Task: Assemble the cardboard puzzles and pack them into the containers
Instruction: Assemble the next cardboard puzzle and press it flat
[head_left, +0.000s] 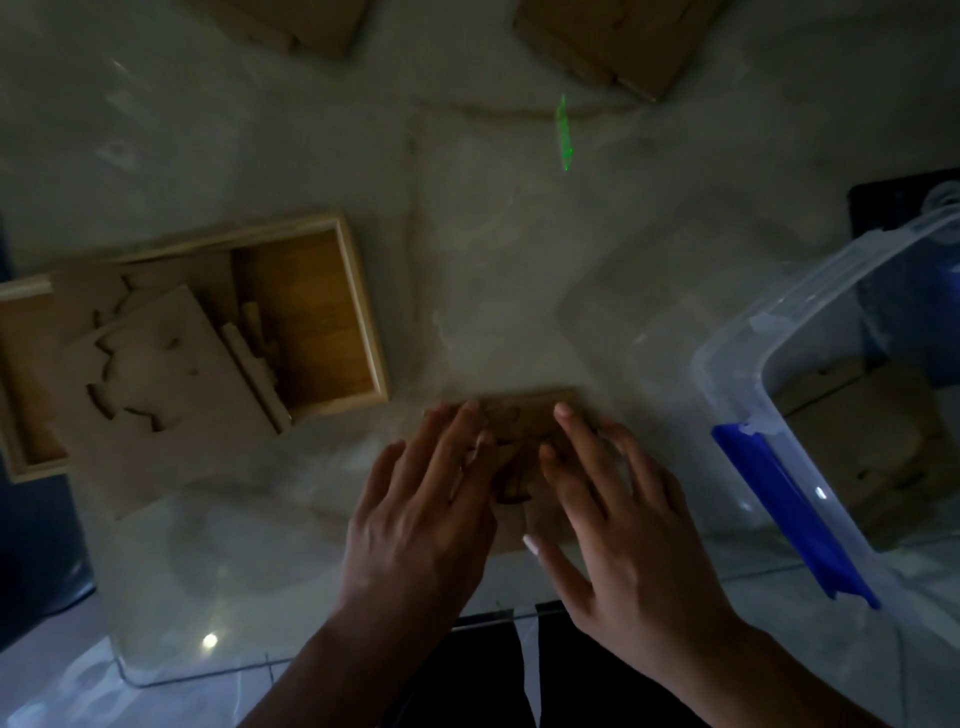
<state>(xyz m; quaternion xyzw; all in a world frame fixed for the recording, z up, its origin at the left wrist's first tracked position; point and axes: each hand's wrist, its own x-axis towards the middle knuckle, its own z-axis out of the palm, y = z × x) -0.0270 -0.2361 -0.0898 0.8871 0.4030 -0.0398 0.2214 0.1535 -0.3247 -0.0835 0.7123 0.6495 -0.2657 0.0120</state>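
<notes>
A brown cardboard puzzle (524, 415) lies flat on the glass table near its front edge. My left hand (426, 509) rests on its left half with fingers spread, fingertips pressing on the pieces. On the right half lies my right hand (623, 525), also with fingers apart, thumb near the puzzle's front edge. Neither hand grips anything. At the left stands a wooden box (358, 306), with cardboard puzzle boards (166, 379) leaning across it. A clear plastic container (769, 332) with a blue latch (789, 514) stands at the right and holds cardboard inside.
Two more cardboard stacks lie at the far edge, one (301, 21) left of centre and one (613, 41) right of centre. A green light streak (563, 132) shows on the glass. The table's front edge (260, 670) runs just below my wrists.
</notes>
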